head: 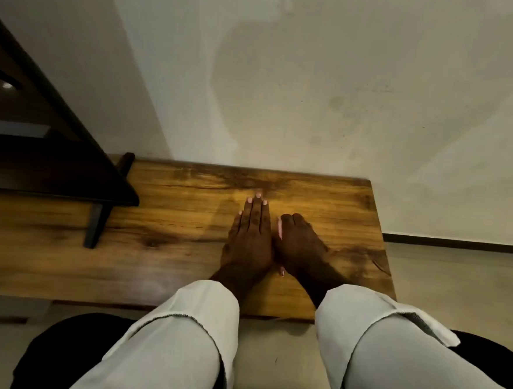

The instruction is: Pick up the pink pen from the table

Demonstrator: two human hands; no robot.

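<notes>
Both hands rested near the right edge of the wooden table (pixel 169 249), the left hand (pixel 249 239) flat with straight fingers, the right hand (pixel 301 246) curled, holding nothing.

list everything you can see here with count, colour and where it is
wooden tabletop: 1, brown with dark grain, across the middle, its far edge against the wall
wall: 1, off-white with faint stains, behind the tabletop
dark frame: 1, black, upper left, its slanted leg resting on the tabletop
floor: 1, pale, to the right of the tabletop and below its near edge
skirting strip: 1, dark, at the foot of the wall on the right
sleeves: 2, white, cuffs turned back, bottom of view
left hand: 1, flat on the tabletop, fingers straight and together
right hand: 1, on the tabletop touching the left hand, fingers curled under, holding nothing visible
</notes>
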